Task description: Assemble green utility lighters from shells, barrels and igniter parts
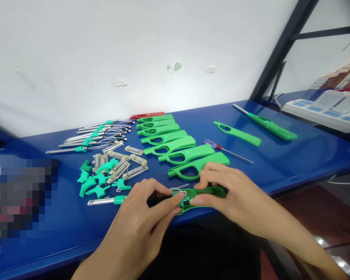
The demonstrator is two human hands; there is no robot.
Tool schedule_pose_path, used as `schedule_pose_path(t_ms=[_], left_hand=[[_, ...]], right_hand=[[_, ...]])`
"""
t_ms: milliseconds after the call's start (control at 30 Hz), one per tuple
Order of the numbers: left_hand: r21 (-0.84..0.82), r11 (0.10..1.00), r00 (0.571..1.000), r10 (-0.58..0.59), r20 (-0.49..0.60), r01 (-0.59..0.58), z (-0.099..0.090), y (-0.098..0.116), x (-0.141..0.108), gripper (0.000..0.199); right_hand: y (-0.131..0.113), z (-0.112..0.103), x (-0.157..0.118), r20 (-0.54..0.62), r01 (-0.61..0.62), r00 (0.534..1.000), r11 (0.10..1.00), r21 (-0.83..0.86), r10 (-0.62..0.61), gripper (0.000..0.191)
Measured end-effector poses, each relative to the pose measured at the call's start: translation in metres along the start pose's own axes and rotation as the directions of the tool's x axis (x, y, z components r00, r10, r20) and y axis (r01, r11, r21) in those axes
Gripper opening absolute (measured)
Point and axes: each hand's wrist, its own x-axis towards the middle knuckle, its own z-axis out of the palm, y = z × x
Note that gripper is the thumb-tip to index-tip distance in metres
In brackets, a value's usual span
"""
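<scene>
Fingers of the left hand [147, 214] close on the open shell [214, 190], the index by a teal piece [187, 198]; those of the right hand [226, 188] grip the same shell, thumb beside a black part [186, 202]. It lies between both sets of fingers, hollow side up at the desk's [55, 217] near edge, probably so its inside can be seen and reached. A silver rod [100, 202] pokes out left of the left fingers. Beyond the fingers, green handles [196, 154] form a row; leftward, triggers [89, 185], tanks [136, 171] and wired rods [65, 150] are grouped by kind, seemingly for easy reach.
</scene>
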Motion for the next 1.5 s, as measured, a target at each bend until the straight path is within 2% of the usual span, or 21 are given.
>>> schedule_pose_path(t_ms=[200, 300, 433, 567, 767, 1100, 1267, 1400, 1500], left_hand=[[0.001, 1.0, 1.0, -0.006, 0.007, 0.006, 0.001, 0.002, 0.0, 0.035], [0.058, 0.998, 0.999, 0.008, 0.041, -0.01, 0.002, 0.002, -0.001, 0.034], [0.099, 0.995, 0.998, 0.018, 0.062, -0.024, 0.003, 0.002, -0.001, 0.029], [0.07, 0.997, 0.997, 0.009, 0.075, -0.015, 0.003, 0.002, 0.0, 0.03], [-0.012, 0.999, 0.995, -0.038, 0.089, 0.039, 0.001, 0.002, -0.001, 0.033], [0.099, 0.995, 0.995, 0.023, 0.096, -0.033, 0.002, 0.004, 0.004, 0.026], [0.078, 0.997, 0.997, -0.028, 0.065, 0.023, 0.003, 0.004, 0.002, 0.034], [0.03, 0.995, 0.994, -0.094, 0.052, 0.093, 0.002, 0.003, 0.006, 0.027], [0.047, 0.995, 0.995, -0.086, 0.057, 0.083, 0.002, 0.005, 0.009, 0.025]], right_hand=[[-0.003, 0.004, -0.006, -0.098, -0.008, 0.995, 0.998, 0.058, 0.014, 0.011], [-0.003, 0.009, -0.01, -0.185, 0.105, 0.978, 0.993, 0.057, -0.093, 0.006], [0.0, 0.012, -0.013, -0.245, 0.282, 0.924, 0.956, -0.079, -0.293, 0.001], [0.0, 0.014, -0.014, -0.256, 0.332, 0.897, 0.931, -0.151, -0.362, 0.002], [0.001, 0.021, -0.015, -0.283, 0.343, 0.887, 0.931, -0.129, -0.366, 0.007], [0.006, 0.02, -0.012, -0.271, 0.377, 0.88, 0.921, -0.102, -0.39, 0.003], [0.005, 0.02, -0.012, -0.286, 0.348, 0.891, 0.935, -0.071, -0.353, 0.003], [0.005, 0.021, -0.012, -0.294, 0.359, 0.886, 0.932, -0.056, -0.359, 0.002], [0.005, 0.021, -0.012, -0.295, 0.351, 0.89, 0.935, -0.044, -0.348, 0.002]])
